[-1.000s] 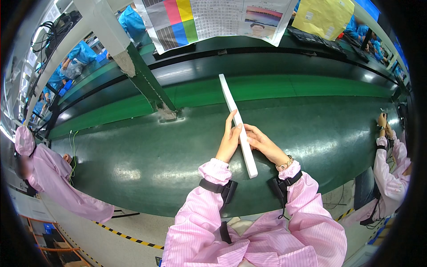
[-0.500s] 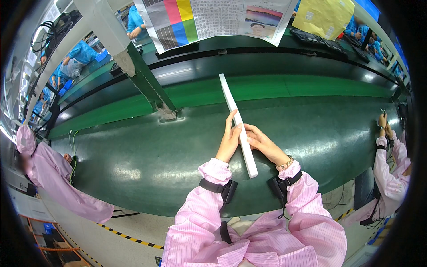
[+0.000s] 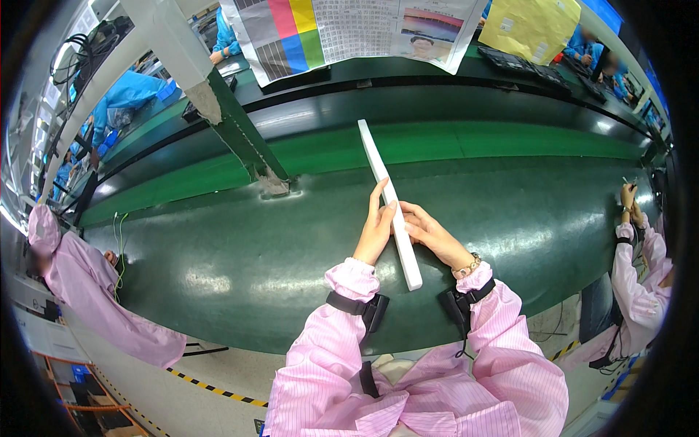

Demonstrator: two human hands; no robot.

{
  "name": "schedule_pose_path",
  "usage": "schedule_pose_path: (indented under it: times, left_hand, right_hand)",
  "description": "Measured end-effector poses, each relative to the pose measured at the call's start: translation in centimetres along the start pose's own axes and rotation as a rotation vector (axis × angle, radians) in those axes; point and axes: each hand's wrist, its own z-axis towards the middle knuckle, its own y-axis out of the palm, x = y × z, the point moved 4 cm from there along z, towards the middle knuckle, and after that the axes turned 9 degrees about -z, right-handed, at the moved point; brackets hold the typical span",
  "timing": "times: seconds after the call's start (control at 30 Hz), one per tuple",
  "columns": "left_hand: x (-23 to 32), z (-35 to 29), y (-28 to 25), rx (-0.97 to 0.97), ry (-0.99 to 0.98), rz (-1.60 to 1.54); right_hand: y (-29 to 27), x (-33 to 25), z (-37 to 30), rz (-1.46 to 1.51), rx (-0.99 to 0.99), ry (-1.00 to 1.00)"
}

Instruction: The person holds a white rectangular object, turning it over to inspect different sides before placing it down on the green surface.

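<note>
A long, slim white bar stands out over the green mat-covered bench, its far end angled to the left and its near end pointing toward me. My left hand grips it from the left, with the forefinger stretched along its side. From the right, my right hand holds the bar near its middle, fingers bent around it. Both hands are closed on the bar, and part of the fingers is hidden behind it. Black straps with small devices circle both of my pink sleeves.
A green post rises from the bench, left of the bar. Printed sheets and a yellow sheet hang at the far side. Co-workers in pink sit at the left and right; others in blue work beyond.
My hands and the white bar have hardly moved. In the background, co-workers in blue have shifted, and the right co-worker's hands have moved slightly.
</note>
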Motion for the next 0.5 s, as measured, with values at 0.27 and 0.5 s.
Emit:
schedule_pose_path:
  times: [0.27, 0.5]
  left_hand:
    - [-0.21, 0.07, -0.11, 0.000, 0.005, 0.005]
    - [-0.12, 0.02, -0.07, 0.002, -0.001, 0.001]
  right_hand:
    - [0.02, -0.01, -0.03, 0.000, -0.003, 0.003]
    - [-0.03, 0.13, 0.03, -0.002, 0.001, 0.000]
